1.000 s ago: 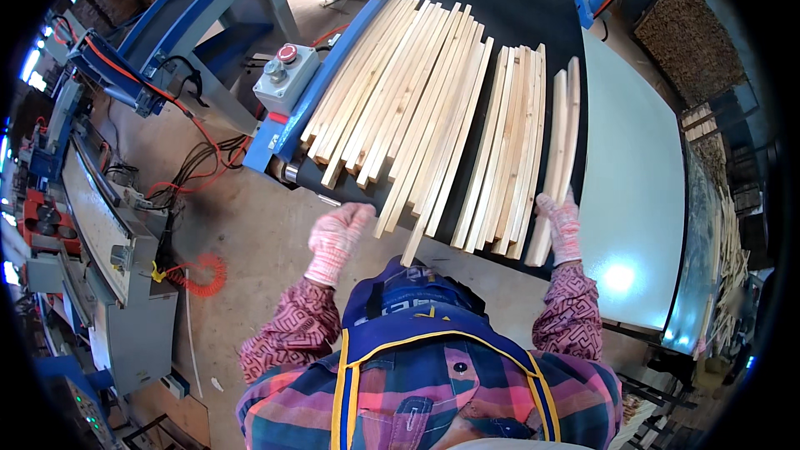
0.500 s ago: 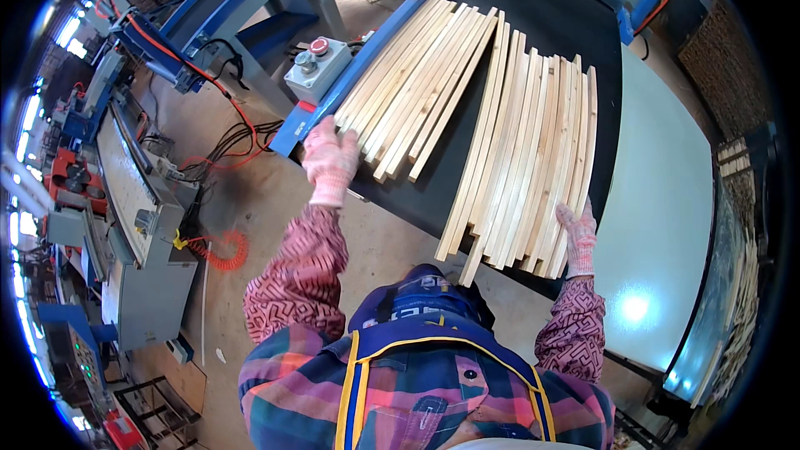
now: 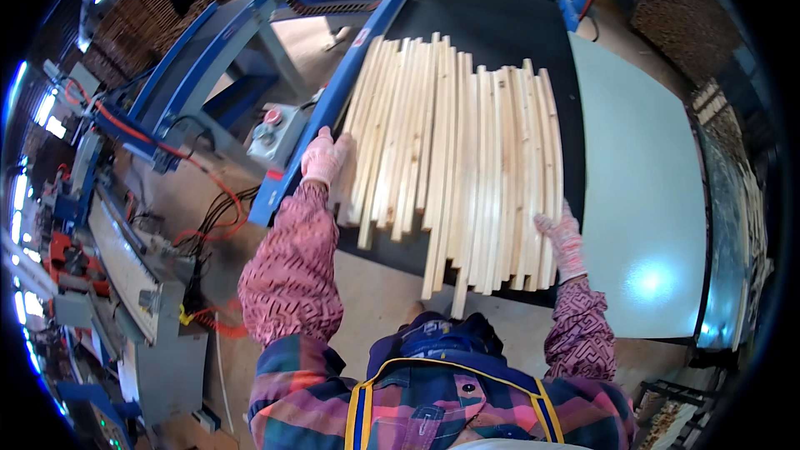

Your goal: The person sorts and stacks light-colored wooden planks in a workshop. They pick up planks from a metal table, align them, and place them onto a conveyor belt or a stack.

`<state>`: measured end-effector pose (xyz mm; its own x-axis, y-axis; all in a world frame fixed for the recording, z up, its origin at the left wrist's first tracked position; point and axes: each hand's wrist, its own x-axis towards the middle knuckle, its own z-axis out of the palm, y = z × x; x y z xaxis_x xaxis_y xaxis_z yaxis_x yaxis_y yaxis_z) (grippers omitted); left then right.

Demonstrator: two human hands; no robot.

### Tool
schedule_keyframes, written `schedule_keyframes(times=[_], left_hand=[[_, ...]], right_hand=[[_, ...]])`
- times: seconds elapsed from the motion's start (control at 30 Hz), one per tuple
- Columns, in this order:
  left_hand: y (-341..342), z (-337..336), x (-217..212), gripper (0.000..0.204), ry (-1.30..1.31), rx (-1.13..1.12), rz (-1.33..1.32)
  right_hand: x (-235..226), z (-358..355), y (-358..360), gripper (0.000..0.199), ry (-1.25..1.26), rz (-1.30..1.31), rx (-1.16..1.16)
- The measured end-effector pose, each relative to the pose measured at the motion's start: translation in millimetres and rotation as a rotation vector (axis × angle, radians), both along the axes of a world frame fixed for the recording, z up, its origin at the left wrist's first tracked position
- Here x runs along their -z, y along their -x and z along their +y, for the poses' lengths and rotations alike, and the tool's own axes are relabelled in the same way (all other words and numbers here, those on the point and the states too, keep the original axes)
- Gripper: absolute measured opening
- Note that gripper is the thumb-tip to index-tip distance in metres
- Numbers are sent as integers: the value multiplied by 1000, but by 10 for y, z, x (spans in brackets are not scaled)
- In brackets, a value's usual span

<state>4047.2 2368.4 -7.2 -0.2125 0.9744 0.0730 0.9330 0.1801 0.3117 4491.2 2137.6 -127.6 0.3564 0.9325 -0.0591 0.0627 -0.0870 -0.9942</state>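
A row of long pale wooden strips lies side by side on a black conveyor belt, its near ends uneven. My left hand, in a pinkish knit glove, is at the row's left edge beside the blue rail, fingers extended and thumb apart. Against the right edge rests my gloved right hand, its thumb over the outermost strips and its fingers stretched along their outer side. Part of those fingers is hidden. Neither hand wraps around a single strip.
A blue rail borders the belt on the left, with a grey control box with buttons outside it. A pale green panel lies right of the belt. Machinery with an orange hose stands left; more strips are stacked far right.
The wedge-shaped gap between the two groups of strips has closed, leaving one row. The left group has swung in line with the right one. My view has shifted; both hands stay at the outer edges.
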Motion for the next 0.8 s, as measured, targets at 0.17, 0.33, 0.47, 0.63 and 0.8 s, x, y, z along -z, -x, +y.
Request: schedule_keyframes(times=[0.17, 0.33, 0.47, 0.63, 0.8], left_hand=[[-699, 430, 75, 59, 25, 123, -13], [-772, 255, -250, 67, 263, 193, -51], [-760, -312, -30, 75, -205, 439, -230], [-1636, -1315, -652, 80, 341, 561, -1166], [-848, -765, -538, 88, 271, 425, -895]], right_hand=[[25, -95, 20, 81, 112, -230, 110], [-447, -160, -176, 70, 272, -174, -17], [-582, -180, -177, 59, 4, 36, 51], [-1217, 149, 1139, 75, -150, -505, -433], [-1477, 153, 1436, 79, -244, -520, -502]])
